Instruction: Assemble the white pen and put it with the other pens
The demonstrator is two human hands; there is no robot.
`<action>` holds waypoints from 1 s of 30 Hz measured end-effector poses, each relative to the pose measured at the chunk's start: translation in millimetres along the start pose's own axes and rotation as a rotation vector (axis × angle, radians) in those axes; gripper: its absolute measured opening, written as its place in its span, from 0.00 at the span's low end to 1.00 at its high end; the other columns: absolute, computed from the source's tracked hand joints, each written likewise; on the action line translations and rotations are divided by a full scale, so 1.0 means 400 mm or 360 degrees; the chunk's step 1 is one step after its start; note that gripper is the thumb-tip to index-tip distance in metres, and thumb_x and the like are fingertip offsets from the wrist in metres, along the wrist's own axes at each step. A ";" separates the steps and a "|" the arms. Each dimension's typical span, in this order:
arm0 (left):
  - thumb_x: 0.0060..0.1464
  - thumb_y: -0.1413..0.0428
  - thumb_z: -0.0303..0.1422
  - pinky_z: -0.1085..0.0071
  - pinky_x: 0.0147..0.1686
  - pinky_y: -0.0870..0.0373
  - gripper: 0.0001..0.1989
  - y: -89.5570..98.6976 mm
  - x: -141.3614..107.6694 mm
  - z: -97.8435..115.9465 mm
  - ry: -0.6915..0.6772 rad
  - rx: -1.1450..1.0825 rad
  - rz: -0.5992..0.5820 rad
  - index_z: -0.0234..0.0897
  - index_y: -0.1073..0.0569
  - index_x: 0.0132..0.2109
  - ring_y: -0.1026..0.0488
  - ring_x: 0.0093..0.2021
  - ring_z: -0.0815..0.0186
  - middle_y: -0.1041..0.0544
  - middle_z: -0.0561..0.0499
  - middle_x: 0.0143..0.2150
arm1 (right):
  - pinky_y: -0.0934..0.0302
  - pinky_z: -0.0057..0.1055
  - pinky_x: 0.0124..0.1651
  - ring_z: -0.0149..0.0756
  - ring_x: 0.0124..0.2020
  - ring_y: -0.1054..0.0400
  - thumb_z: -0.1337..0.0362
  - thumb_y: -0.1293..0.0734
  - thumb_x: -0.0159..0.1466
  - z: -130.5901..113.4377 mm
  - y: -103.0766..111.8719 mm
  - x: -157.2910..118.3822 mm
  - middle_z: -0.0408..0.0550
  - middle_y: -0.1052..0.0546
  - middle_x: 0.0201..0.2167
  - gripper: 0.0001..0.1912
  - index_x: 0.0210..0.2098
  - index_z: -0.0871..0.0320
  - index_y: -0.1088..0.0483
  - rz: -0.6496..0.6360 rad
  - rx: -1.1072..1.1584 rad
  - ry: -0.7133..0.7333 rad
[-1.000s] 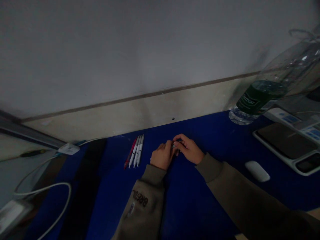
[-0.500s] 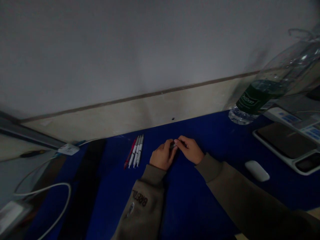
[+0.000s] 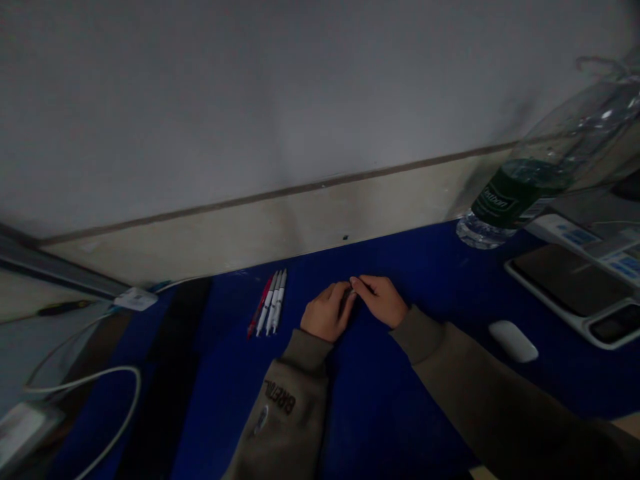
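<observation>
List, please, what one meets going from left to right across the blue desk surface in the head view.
white cable → red and white pens → left hand → right hand → white computer mouse → white-framed dark panel

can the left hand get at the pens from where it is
Probably yes: the left hand lies just beside the pens with nothing visible between them, though it seems occupied with a small dark object held against the right hand.
</observation>
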State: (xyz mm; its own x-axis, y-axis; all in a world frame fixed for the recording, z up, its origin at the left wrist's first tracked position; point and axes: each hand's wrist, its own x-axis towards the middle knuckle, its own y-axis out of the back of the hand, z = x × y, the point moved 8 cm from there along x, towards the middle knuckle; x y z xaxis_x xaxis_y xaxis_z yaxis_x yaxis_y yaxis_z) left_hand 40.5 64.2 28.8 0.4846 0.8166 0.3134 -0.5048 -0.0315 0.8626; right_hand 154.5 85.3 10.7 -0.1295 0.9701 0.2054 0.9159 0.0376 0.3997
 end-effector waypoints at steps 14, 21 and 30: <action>0.65 0.58 0.39 0.70 0.39 0.32 0.14 -0.007 0.002 -0.008 0.0065 0.0206 -0.0023 0.39 0.31 0.46 0.27 0.41 0.64 0.24 0.48 0.40 | 0.56 0.27 0.22 0.28 0.17 0.50 0.58 0.37 0.63 0.032 0.007 -0.001 0.35 0.40 0.16 0.10 0.43 0.54 0.36 0.0125 0.0541 -0.0144; 0.66 0.60 0.42 0.73 0.30 0.36 0.17 -0.007 0.002 -0.026 0.0235 0.0363 -0.0097 0.43 0.29 0.47 0.26 0.35 0.66 0.23 0.51 0.38 | 0.49 0.28 0.26 0.29 0.23 0.42 0.58 0.37 0.63 0.031 0.019 0.006 0.39 0.34 0.23 0.10 0.42 0.55 0.34 0.0199 0.0554 -0.0106; 0.64 0.58 0.44 0.74 0.30 0.37 0.17 -0.005 0.001 -0.002 0.0213 0.0313 -0.0199 0.47 0.30 0.51 0.26 0.34 0.67 0.23 0.51 0.38 | 0.46 0.30 0.27 0.31 0.23 0.38 0.56 0.37 0.64 0.028 0.002 0.002 0.41 0.30 0.23 0.12 0.43 0.55 0.34 0.0059 0.0497 -0.0140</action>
State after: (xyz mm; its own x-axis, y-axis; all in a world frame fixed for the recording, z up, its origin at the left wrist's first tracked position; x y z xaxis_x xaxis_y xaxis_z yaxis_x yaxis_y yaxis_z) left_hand 41.2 65.2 26.8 0.4289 0.8898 0.1556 -0.2922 -0.0263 0.9560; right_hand 159.3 88.8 1.3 -0.0732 0.9887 0.1312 0.9934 0.0606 0.0972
